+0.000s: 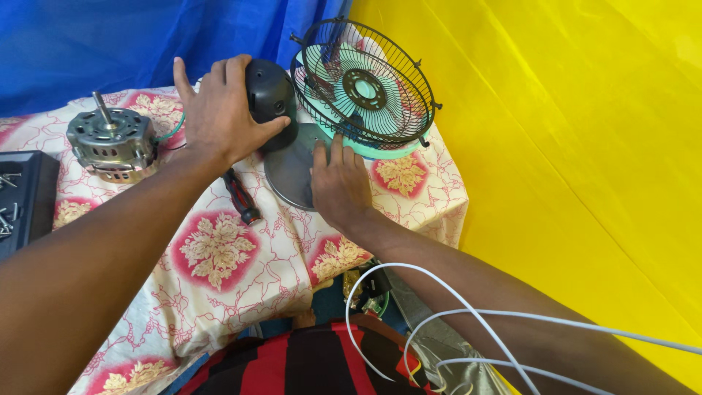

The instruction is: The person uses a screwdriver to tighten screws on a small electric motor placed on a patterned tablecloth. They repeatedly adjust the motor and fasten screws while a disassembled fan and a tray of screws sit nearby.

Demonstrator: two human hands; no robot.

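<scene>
Head view: left hand (219, 110) grips smooth black motor housing (269, 95); right hand (338, 183) flat on round metal base (289, 172).

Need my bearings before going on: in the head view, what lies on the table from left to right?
Dark tray of screws → bare metal motor → left hand on the fan's dark motor housing → right hand on the round base → fan's wire guard.
</scene>
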